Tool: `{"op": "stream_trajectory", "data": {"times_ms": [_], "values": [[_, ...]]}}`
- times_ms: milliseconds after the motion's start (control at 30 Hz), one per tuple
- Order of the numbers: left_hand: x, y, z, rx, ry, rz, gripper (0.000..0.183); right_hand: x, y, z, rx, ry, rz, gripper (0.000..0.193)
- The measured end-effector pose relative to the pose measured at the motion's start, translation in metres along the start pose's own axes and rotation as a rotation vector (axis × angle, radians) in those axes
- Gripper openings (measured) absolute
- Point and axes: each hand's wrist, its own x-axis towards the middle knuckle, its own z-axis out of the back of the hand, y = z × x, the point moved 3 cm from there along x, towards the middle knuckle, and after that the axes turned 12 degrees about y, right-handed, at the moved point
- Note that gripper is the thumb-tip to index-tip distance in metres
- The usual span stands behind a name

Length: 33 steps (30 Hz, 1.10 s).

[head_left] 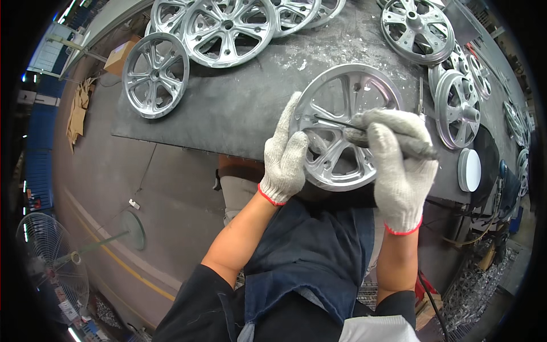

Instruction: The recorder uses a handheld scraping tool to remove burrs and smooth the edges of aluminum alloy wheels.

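Evidently the silver spoked wheel (334,152) lay between the two hands at the near edge of the tabletop (228,117). The left hand (286,161) clasped its left rim, thumb over the face, index finger stretched along the edge. The right hand (402,162) pinched a slim dark tool (335,121), its long axis running leftward across the spokes, tip closer to the left hand than to the wheel's right rim; contact couldn't be told.
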Motion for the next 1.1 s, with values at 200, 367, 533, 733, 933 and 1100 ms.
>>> {"op": "stream_trajectory", "data": {"times_ms": [200, 367, 533, 733, 933, 1100], "values": [[-0.003, -0.01, -0.004, 0.036, -0.029, 0.027, 0.067, -0.013, 0.013, 0.006, -0.158, 0.037, 0.0, 0.021], [-0.005, -0.003, -0.002, 0.071, 0.006, 0.038, 0.067, -0.019, 0.006, 0.039, -0.267, -0.173, 0.23, 0.024], [-0.005, -0.001, -0.004, 0.005, 0.016, 0.093, 0.068, -0.003, -0.004, 0.044, -0.443, -0.13, 0.255, 0.023], [-0.002, -0.003, -0.001, 0.042, 0.009, 0.064, 0.068, 0.0, -0.003, 0.04, -0.546, -0.03, 0.323, 0.021], [-0.003, 0.001, -0.002, 0.033, 0.027, 0.063, 0.068, 0.006, -0.005, 0.042, -0.621, 0.024, 0.353, 0.021], [-0.004, -0.001, -0.001, 0.072, 0.019, 0.044, 0.068, 0.011, 0.004, 0.044, -0.617, 0.111, 0.308, 0.02]]}}
